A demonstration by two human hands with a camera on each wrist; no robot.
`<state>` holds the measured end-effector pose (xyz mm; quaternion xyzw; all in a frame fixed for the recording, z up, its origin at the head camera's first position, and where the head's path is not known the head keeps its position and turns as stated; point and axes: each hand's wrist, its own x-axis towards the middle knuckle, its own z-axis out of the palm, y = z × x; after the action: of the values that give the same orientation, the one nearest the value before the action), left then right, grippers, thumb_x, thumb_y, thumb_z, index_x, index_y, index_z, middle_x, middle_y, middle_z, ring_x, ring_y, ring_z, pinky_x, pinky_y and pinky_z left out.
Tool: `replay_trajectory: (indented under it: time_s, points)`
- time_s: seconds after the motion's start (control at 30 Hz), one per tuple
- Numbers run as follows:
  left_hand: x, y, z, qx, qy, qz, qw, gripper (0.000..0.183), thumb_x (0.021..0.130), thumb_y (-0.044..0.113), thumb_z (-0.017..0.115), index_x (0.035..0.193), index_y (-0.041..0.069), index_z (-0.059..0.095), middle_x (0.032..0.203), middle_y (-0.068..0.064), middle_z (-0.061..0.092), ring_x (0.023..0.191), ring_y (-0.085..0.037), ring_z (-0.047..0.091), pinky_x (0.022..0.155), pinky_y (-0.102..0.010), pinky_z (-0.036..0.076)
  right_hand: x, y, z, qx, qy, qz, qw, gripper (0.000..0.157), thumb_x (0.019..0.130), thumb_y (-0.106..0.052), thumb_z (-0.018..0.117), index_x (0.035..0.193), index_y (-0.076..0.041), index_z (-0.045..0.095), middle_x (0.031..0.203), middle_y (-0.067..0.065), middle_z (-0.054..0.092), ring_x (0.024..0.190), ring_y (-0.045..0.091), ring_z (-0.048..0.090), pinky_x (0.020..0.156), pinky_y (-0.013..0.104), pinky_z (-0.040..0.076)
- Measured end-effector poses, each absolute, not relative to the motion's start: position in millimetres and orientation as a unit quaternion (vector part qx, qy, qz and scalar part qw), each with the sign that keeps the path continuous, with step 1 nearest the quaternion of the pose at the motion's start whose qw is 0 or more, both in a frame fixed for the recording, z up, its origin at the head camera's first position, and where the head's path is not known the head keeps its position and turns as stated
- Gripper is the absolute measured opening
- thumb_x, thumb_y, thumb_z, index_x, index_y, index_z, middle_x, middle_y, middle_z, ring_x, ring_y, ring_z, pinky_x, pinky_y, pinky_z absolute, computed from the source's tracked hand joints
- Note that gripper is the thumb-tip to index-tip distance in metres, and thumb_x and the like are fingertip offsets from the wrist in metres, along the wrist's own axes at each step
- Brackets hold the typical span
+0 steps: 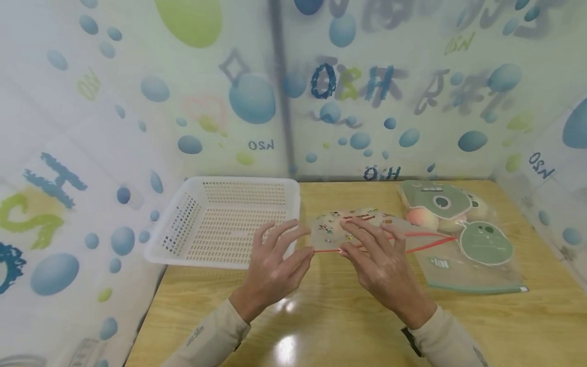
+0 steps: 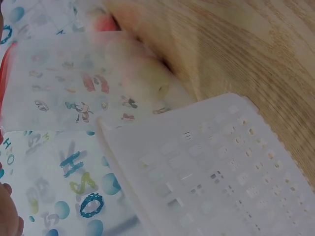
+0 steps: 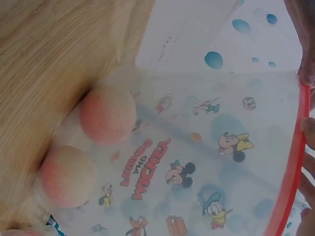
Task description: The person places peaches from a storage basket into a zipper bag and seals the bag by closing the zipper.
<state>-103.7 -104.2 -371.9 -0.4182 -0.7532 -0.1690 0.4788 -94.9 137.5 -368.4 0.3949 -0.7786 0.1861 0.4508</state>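
Observation:
A translucent zip bag [image 1: 327, 229] with cartoon prints and a red zip edge [image 3: 290, 172] stands between both hands at the middle of the table. Peaches [image 3: 108, 115] show through its lower part in the right wrist view. My left hand [image 1: 275, 265] pinches the left end of the red edge between thumb and fingers. With thumb and fingertips my right hand [image 1: 382, 270] pinches the same edge a little further right, at a small pale spot. The other fingers of both hands spread above the bag.
On the left stands a white perforated basket [image 1: 220, 263], close beside the left hand. A second clear bag [image 1: 440, 275] with green character prints lies on the right, peaches [image 1: 422, 218] inside. Patterned sheeting [image 1: 321, 127] rises behind the wooden table [image 1: 220, 295] and on both sides.

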Motion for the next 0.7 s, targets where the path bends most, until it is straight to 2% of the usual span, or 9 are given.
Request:
replay_trajectory:
  time_s: [0.13,0.27,0.5,0.7]
  points:
    - [-101.4,-104.9,-372.5,-0.418,-0.761,-0.178,0.464,0.008,0.088,0.013,0.070,0.085,0.009,0.077,0.128,-0.016,0.065,0.123,-0.044,0.057,0.094,-0.069,0.040,-94.4,138.6,-368.4,0.390,-0.774,0.196,0.458,0.034,0.108,-0.020,0.051,0.091,-0.002,0.074,0.136,0.021,0.061,0.120,0.043,0.058,0.096,0.064,0.030]
    - [-101.2,-104.1,-372.0,-0.419,-0.759,-0.181,0.465,0.018,0.094,0.015,0.063,0.085,0.010,0.078,0.129,-0.017,0.065,0.123,-0.047,0.056,0.096,-0.073,0.038,-93.3,141.0,-368.6,0.388,-0.773,0.198,0.462,0.034,0.107,-0.020,0.051,0.092,-0.001,0.075,0.139,0.020,0.059,0.120,0.045,0.057,0.098,0.064,0.029]
    - [-101.5,-105.7,-371.1,-0.414,-0.759,-0.182,0.469,0.019,0.094,0.015,0.063,0.083,0.011,0.077,0.129,-0.017,0.065,0.124,-0.049,0.055,0.096,-0.075,0.036,-92.7,146.9,-369.4,0.385,-0.782,0.176,0.458,0.036,0.108,-0.020,0.051,0.089,0.000,0.074,0.138,0.022,0.059,0.120,0.046,0.058,0.094,0.066,0.032]
    - [-102.1,-107.8,-371.6,-0.407,-0.768,-0.182,0.460,0.022,0.096,0.016,0.061,0.082,0.011,0.077,0.131,-0.017,0.064,0.125,-0.051,0.052,0.099,-0.077,0.032,-93.6,153.1,-373.9,0.379,-0.795,0.171,0.443,0.037,0.108,-0.021,0.048,0.091,-0.001,0.074,0.144,0.021,0.054,0.124,0.047,0.055,0.097,0.068,0.029]
